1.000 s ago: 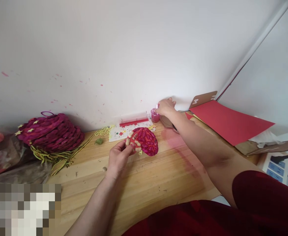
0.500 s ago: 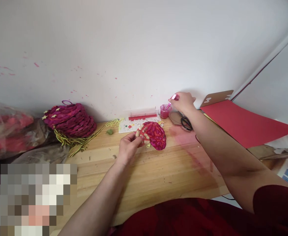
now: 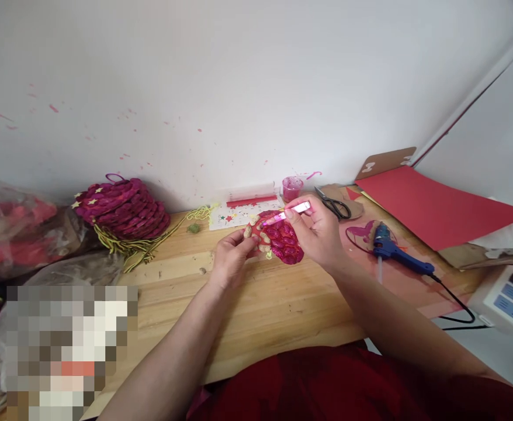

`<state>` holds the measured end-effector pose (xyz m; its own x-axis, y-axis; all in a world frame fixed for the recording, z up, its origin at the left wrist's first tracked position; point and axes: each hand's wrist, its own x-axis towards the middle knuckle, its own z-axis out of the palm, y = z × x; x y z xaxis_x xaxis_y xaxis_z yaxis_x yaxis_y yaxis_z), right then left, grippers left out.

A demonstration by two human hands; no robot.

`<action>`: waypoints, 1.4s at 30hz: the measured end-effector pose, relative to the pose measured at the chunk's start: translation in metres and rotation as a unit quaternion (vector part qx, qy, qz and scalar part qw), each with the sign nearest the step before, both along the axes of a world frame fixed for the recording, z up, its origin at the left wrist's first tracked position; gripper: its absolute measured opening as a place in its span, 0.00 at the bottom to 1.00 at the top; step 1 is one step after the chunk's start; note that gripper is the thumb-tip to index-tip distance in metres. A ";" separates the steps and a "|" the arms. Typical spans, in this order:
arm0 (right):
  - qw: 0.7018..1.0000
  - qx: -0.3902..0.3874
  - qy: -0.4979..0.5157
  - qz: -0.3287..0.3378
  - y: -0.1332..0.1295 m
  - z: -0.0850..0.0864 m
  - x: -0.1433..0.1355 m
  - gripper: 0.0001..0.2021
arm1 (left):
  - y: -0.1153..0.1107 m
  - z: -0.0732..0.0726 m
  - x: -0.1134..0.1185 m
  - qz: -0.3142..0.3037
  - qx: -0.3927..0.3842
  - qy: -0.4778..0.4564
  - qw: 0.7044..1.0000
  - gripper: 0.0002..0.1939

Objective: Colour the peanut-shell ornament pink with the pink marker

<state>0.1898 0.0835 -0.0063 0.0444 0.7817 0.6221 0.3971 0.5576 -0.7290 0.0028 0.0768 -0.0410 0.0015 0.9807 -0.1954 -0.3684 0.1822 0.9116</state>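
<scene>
Right now, the peanut-shell disc (image 3: 284,242) is on my side of the paint cup (image 3: 292,189), slightly to its left. My left hand (image 3: 232,254) pinches its left edge between thumb and fingers, while my right hand (image 3: 321,234) grips a white-handled paintbrush (image 3: 301,208), the pink-smeared head over the disc's upper part; whether the bristles touch, I can't tell. I'd judge the colouring more than half done: the shells on the side away from my left hand are glossy magenta, but a handful of bare peanut shells (image 3: 265,237) are tan against the red backing. That patch looks to be what's left, though my fingertips hide some of it. Well left of the cup rests a magenta ornament (image 3: 127,213) with yellow yarn, coloured all over. Just right of the cup lie scissors (image 3: 332,203); farther right and nearer me, a blue glue gun (image 3: 408,259).
</scene>
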 end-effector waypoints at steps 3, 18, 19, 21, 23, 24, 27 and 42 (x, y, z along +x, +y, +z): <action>0.999 0.010 -0.019 -0.023 0.001 -0.005 0.001 0.06 | -0.001 0.000 0.001 -0.006 0.000 0.003 1.000 0.21; 0.991 0.102 -0.079 -0.029 0.000 -0.005 0.007 0.01 | -0.002 -0.009 -0.006 -0.018 0.102 0.142 0.984 0.13; 0.990 0.110 -0.087 -0.034 0.000 -0.005 0.007 0.01 | -0.003 -0.009 -0.006 -0.018 0.105 0.148 0.983 0.13; 0.988 0.115 -0.092 -0.045 0.000 -0.004 0.008 0.01 | -0.003 -0.009 -0.005 -0.020 0.108 0.156 0.982 0.13; 0.989 0.112 -0.088 -0.046 -0.001 -0.003 0.008 0.00 | -0.004 -0.009 -0.005 -0.022 0.109 0.158 0.981 0.14; 0.989 0.110 -0.088 -0.042 -0.002 -0.002 0.008 0.00 | -0.004 -0.010 -0.005 -0.022 0.112 0.159 0.981 0.14; 0.987 0.117 -0.108 -0.039 -0.004 -0.001 0.006 0.01 | -0.004 -0.011 -0.005 -0.017 0.129 0.167 0.977 0.12; 0.980 0.148 -0.121 -0.058 -0.006 0.001 0.009 0.03 | -0.007 -0.005 -0.004 -0.003 0.152 0.195 0.969 0.12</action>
